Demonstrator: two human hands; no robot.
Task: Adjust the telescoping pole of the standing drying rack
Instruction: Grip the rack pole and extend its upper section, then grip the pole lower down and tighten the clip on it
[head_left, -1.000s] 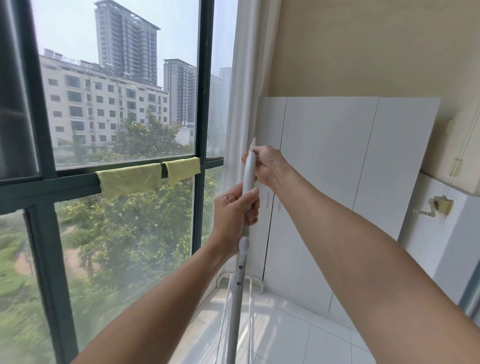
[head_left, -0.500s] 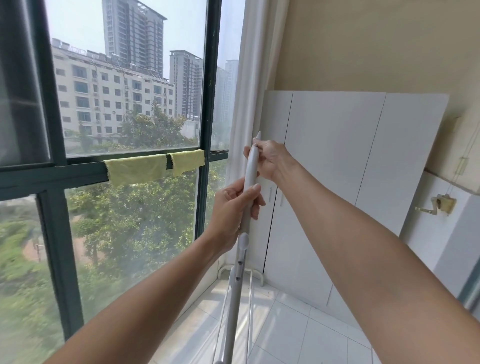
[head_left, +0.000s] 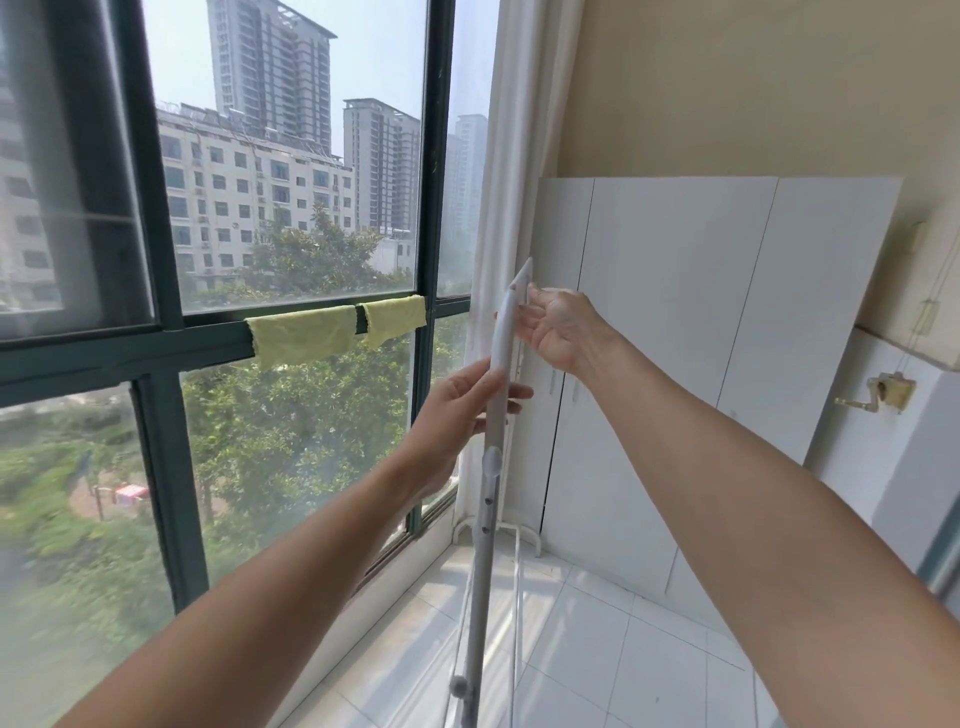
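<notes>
The drying rack's white telescoping pole (head_left: 500, 364) rises from the floor tiles, tilted slightly right at its top. It has a round knob (head_left: 492, 462) on it and small holes just below. My left hand (head_left: 457, 410) is wrapped loosely around the pole just above that knob, thumb in front and fingers behind. My right hand (head_left: 558, 330) is at the pole's upper end with the palm showing and fingers spread. Only its fingertips touch the pole's right side. The rack's tubular foot (head_left: 522, 532) rests on the floor behind.
A dark-framed window (head_left: 156, 332) fills the left, with two yellow cloths (head_left: 306, 335) draped on its crossbar. A white curtain (head_left: 501, 156) hangs in the corner. White cabinet doors (head_left: 675, 338) stand behind the pole. A brass crank handle (head_left: 878, 392) sticks out of the right wall.
My right hand has let go of its full grip on the pole's top and opened to a fingertip touch. My left hand's grip has loosened. My view has shifted slightly.
</notes>
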